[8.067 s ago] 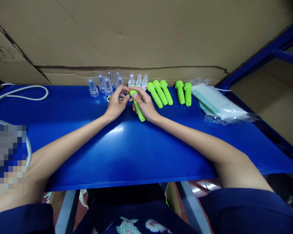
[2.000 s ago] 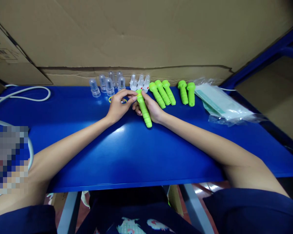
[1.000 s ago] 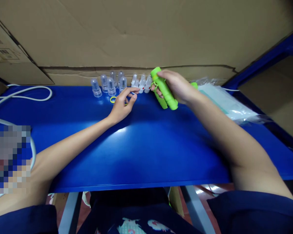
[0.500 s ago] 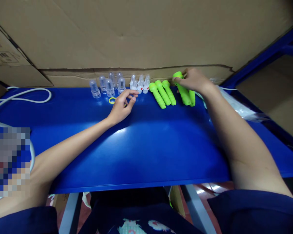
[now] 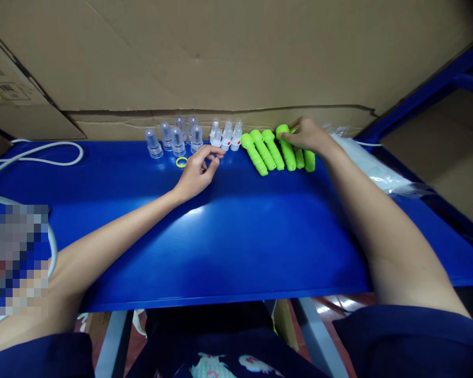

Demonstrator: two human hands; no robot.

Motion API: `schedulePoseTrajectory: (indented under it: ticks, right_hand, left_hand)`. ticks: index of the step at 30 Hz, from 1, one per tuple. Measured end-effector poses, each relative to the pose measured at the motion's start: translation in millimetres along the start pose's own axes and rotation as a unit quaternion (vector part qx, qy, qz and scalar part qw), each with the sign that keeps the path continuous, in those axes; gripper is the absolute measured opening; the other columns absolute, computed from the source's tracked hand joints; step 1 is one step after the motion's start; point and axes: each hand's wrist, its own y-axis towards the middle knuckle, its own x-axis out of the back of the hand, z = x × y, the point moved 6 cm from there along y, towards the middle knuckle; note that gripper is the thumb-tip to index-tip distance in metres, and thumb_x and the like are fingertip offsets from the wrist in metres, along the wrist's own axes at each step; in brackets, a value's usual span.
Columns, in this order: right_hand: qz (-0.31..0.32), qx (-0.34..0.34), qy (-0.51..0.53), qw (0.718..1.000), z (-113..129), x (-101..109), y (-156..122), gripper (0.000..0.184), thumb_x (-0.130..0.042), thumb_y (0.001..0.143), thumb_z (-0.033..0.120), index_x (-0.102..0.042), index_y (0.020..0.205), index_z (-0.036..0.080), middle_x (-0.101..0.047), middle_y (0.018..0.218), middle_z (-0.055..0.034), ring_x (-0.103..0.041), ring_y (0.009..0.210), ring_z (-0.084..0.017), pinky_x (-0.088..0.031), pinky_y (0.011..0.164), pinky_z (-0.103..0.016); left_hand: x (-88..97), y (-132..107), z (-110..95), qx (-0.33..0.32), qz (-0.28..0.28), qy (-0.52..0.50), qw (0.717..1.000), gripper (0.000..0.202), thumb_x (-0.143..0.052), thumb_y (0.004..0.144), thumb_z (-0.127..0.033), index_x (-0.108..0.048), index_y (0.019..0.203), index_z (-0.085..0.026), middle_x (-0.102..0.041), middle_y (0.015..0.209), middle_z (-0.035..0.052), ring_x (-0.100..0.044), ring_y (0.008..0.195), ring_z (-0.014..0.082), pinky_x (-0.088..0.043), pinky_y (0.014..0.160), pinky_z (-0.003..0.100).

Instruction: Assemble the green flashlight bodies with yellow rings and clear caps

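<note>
My left hand [image 5: 197, 173] rests on the blue table, fingers loosely curled and apart, with nothing gripped. Just beyond its fingertips stand white-based pieces with clear domed tops [image 5: 226, 137], some with a red dot. A yellow ring [image 5: 182, 163] lies beside it, and a sliver of yellow shows under the palm. My right hand [image 5: 305, 135] pinches the wide head of a lime-green, flashlight-shaped handle [image 5: 287, 152]. More green handles [image 5: 261, 152] lie in a row to its left, and others lie partly under the hand.
Several clear domed plastic caps [image 5: 177, 140] stand at the back left. A clear plastic bag [image 5: 374, 163] lies right of my forearm. White cable [image 5: 55, 155] loops on the left. A cardboard wall [image 5: 205, 63] closes off the back of the blue table [image 5: 236, 236].
My right hand has moved slightly left and brought the green handle down beside the row. The handles under it now lie more spread out. My left hand has stayed still.
</note>
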Motion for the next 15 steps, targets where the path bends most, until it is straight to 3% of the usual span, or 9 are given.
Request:
schedulePoseTrajectory:
  ticks: [3, 7, 11, 15]
  right_hand:
    - [0.012, -0.039, 0.07, 0.997, -4.9, -3.7, 0.8, 0.045, -0.069, 0.098, 0.017, -0.059, 0.137, -0.001, -0.073, 0.106, -0.0214, -0.058, 0.06, -0.01, -0.05, 0.067, -0.027]
    - [0.014, -0.041, 0.087, 0.995, -4.3, -5.9, 0.9, 0.042, -0.069, 0.098, 0.018, -0.06, 0.133, -0.002, -0.071, 0.099, -0.0176, -0.058, 0.06, -0.009, -0.052, 0.068, -0.028]
    - [0.01, -0.032, 0.11, 0.993, -3.9, -3.2, 1.8, 0.038, -0.061, 0.102, 0.016, -0.06, 0.135, -0.002, -0.072, 0.106, -0.0222, -0.061, 0.064, -0.01, -0.054, 0.072, -0.029]
    - [-0.048, 0.02, -0.018, 0.998, -0.9, 11.1, 0.3, 0.033, -0.063, 0.101, 0.021, -0.07, 0.123, -0.001, -0.073, 0.116, -0.0274, -0.07, 0.099, -0.022, -0.051, 0.092, -0.034]
  left_hand:
    - [-0.4, 0.0, -1.3, 0.004, 0.004, 0.003, 1.0, 0.019, -0.053, 0.099, -0.02, -0.067, 0.112, -0.018, -0.074, 0.111, 0.0086, -0.069, 0.09, 0.0144, -0.049, 0.072, 0.025]
    - [0.6, 0.3, -3.2, -0.002, 0.001, 0.023, 1.0, 0.02, -0.052, 0.097, -0.018, -0.067, 0.11, -0.018, -0.074, 0.107, 0.0081, -0.068, 0.088, 0.0143, -0.048, 0.07, 0.026]
    - [3.3, -0.5, -0.7, 0.005, -0.029, 0.067, 0.997, 0.024, -0.051, 0.09, -0.008, -0.067, 0.103, -0.02, -0.073, 0.102, 0.0058, -0.066, 0.085, 0.0152, -0.051, 0.081, 0.03]
    - [6.7, -5.3, 8.7, 0.068, -0.084, 0.149, 0.983, 0.025, -0.057, 0.082, -0.005, -0.066, 0.099, -0.022, -0.071, 0.102, 0.0048, -0.064, 0.093, 0.0214, -0.048, 0.096, 0.042]
